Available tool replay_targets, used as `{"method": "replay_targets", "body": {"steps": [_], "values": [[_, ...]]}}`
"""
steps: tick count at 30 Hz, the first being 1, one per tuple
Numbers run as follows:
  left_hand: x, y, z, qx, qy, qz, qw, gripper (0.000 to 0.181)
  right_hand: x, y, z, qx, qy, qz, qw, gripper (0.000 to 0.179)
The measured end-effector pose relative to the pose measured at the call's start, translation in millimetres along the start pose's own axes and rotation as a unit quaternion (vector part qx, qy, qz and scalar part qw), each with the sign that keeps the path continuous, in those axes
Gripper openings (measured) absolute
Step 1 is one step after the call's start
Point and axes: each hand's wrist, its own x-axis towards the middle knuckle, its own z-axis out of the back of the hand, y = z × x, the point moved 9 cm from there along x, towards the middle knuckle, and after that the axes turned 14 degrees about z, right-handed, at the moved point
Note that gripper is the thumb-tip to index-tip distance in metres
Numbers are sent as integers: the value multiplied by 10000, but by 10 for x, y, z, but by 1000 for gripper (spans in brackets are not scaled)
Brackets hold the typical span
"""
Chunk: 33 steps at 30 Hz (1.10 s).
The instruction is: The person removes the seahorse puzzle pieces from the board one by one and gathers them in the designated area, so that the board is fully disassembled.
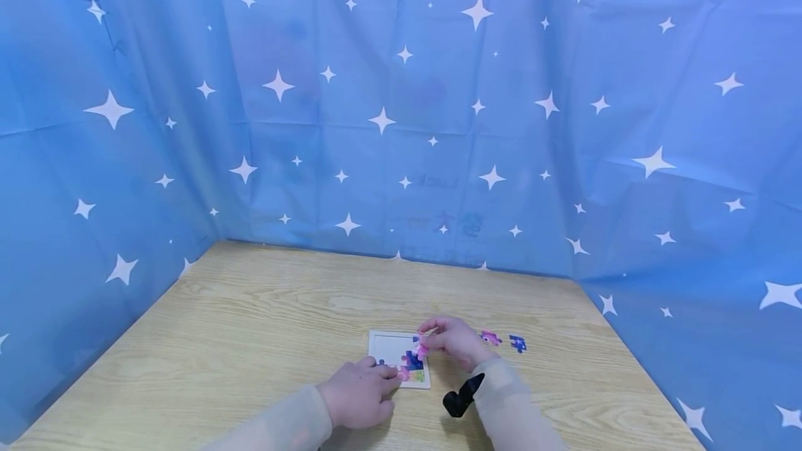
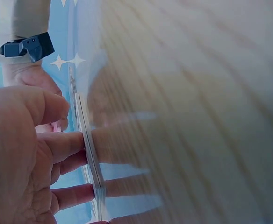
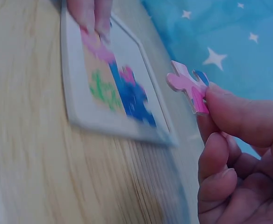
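Faint lettering, seemingly "Luck", is being shown on the far blue curtain point(image 1: 351, 96); the marks below it are too faint to be read. A pink puzzle piece point(image 3: 189, 85) is being pinched in the grip of the right hand point(image 1: 456, 341), near the right side of the white tray point(image 1: 387, 346). The tray's near left part is being covered by the left hand point(image 1: 360, 394), its grip released, its fingers being rested there. Two loose pieces point(image 1: 517, 344) are being carried by the tabletop point(image 1: 282, 312) farther right.

Puzzle tray point(image 3: 92, 118) blurry in right-wrist view
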Motion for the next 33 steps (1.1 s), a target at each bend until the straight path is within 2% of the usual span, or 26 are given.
{"method": "replay_targets", "body": {"steps": [9, 17, 22, 33], "values": [[-19, -1, -3, -2, 10, 5, 10000, 49, -142, -199, 364, -306, -209, -291, 9989, 21], [-15, 8, -3, 17, -44, -3, 10000, 48, -304, -322, 704, -162, -239, -385, 9988, 23], [-13, 10, -7, 37, 2, -33, 10000, 48, -403, -375, 892, -270, -347, -451, 9980, 24], [4, 25, -14, -30, 10, 72, 10000, 49, -518, -436, 1165, -735, -413, -622, 9945, 25]]}}
